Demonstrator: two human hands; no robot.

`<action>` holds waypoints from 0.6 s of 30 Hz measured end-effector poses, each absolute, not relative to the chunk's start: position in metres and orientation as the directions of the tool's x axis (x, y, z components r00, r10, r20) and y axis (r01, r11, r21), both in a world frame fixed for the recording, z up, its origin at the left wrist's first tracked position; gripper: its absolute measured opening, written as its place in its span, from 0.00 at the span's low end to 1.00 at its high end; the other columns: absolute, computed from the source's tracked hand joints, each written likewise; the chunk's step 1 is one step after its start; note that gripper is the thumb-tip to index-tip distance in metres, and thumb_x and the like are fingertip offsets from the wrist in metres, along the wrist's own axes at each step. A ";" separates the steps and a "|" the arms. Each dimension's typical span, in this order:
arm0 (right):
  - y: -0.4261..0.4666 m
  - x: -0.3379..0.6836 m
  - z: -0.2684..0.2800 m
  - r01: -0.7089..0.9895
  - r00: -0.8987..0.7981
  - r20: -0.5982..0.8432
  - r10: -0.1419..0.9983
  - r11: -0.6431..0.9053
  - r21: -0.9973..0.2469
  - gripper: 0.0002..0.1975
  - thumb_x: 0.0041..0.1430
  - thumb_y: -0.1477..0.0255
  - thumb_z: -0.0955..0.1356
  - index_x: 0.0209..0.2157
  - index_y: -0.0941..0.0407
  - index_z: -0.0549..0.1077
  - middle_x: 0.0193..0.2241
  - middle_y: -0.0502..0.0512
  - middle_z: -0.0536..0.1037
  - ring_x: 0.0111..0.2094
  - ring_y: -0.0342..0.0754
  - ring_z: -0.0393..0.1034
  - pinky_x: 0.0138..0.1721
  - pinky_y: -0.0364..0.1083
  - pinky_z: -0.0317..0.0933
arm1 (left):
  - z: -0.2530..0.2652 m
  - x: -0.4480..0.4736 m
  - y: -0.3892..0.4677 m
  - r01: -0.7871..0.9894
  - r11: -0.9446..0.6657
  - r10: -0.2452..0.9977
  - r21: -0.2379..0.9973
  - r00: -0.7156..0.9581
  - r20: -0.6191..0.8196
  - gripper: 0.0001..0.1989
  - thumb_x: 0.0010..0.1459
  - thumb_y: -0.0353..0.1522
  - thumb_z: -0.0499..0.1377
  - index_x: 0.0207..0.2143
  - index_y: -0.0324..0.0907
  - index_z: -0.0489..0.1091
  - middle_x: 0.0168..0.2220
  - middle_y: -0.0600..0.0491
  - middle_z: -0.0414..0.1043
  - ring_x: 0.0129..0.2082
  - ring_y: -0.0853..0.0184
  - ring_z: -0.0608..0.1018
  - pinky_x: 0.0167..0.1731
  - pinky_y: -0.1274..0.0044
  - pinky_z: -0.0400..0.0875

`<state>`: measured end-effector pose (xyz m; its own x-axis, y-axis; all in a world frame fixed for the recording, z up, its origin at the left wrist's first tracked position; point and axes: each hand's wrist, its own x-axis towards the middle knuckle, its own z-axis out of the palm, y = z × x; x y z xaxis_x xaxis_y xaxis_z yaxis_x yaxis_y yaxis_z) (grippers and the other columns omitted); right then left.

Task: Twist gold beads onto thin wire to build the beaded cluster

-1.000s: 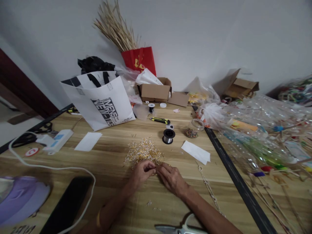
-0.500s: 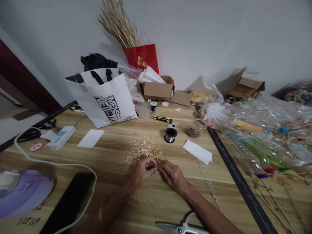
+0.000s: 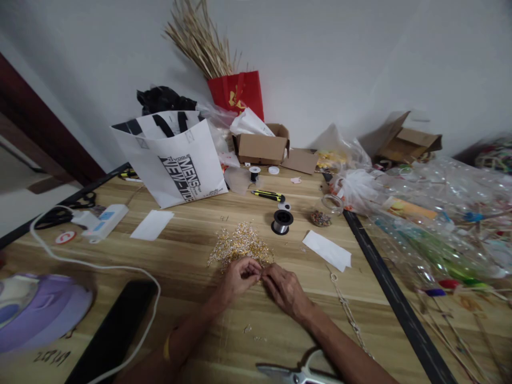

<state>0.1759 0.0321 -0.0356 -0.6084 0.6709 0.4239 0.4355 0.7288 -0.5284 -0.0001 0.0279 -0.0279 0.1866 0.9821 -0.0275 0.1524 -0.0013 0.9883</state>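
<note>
Reference: 12 o'clock points away from the wearer across the table (image 3: 192,330).

Main relation: the pile of small gold and silver pieces (image 3: 242,240) lies at 12 o'clock from the left hand (image 3: 236,280) and at about 11 o'clock from the right hand (image 3: 285,288). The left hand is the nearer one; in this view its knuckles overlap the 6 o'clock edge of the pile. The pile is loose and irregular, and its longer spread runs roughly from 9 to 3 o'clock.

Hand state: the left thumb and fingers curl into a ring, with the tips directed toward 3 o'clock. The right fingers are bent, with the tips directed toward 10 o'clock. Both sets of tips come together just beside the pile, at its 5 o'clock side. Whether either pinch is fully closed, and on what, cannot be told; any part between the tips is too small to resolve.

Surroundings: the wire spool (image 3: 282,223) stands at 12 o'clock from the right hand, well apart from it. The linked chain (image 3: 350,314) lies at 4 o'clock, with its long axis from 11 to 5 o'clock. The scissors (image 3: 298,376) lie at 6 o'clock, near the right forearm (image 3: 340,341).
</note>
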 end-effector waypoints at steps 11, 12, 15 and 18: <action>0.031 0.175 -0.031 0.348 -0.513 0.482 0.710 0.685 -0.640 0.07 0.63 0.75 0.58 0.34 0.56 0.66 0.27 0.53 0.70 0.28 0.44 0.65 0.30 0.41 0.60 | -0.026 0.001 0.025 0.353 -0.114 0.974 0.929 0.226 0.034 0.04 0.47 0.26 0.57 0.24 0.36 0.72 0.22 0.53 0.72 0.23 0.71 0.72 0.25 0.81 0.64; 0.031 0.175 -0.030 0.350 -0.501 0.478 0.722 0.674 -0.651 0.07 0.63 0.74 0.59 0.34 0.57 0.66 0.27 0.53 0.70 0.28 0.44 0.65 0.30 0.41 0.60 | -0.026 0.000 0.025 0.361 -0.114 0.974 0.926 0.226 0.032 0.04 0.46 0.25 0.57 0.24 0.36 0.72 0.22 0.53 0.72 0.23 0.71 0.72 0.25 0.82 0.64; 0.031 0.175 -0.030 0.350 -0.465 0.459 0.757 0.634 -0.690 0.07 0.63 0.74 0.59 0.33 0.57 0.67 0.27 0.54 0.70 0.28 0.44 0.65 0.30 0.41 0.60 | -0.025 -0.001 0.025 0.366 -0.090 0.973 0.926 0.230 0.004 0.04 0.45 0.25 0.57 0.24 0.36 0.72 0.22 0.52 0.72 0.23 0.71 0.71 0.25 0.82 0.64; 0.032 0.175 -0.032 0.348 -0.435 0.433 0.789 0.591 -0.728 0.07 0.62 0.73 0.60 0.33 0.57 0.68 0.27 0.53 0.71 0.27 0.44 0.66 0.29 0.41 0.60 | -0.023 -0.002 0.026 0.334 -0.062 0.971 0.941 0.238 -0.020 0.04 0.46 0.26 0.57 0.24 0.35 0.72 0.22 0.52 0.72 0.24 0.71 0.71 0.25 0.82 0.63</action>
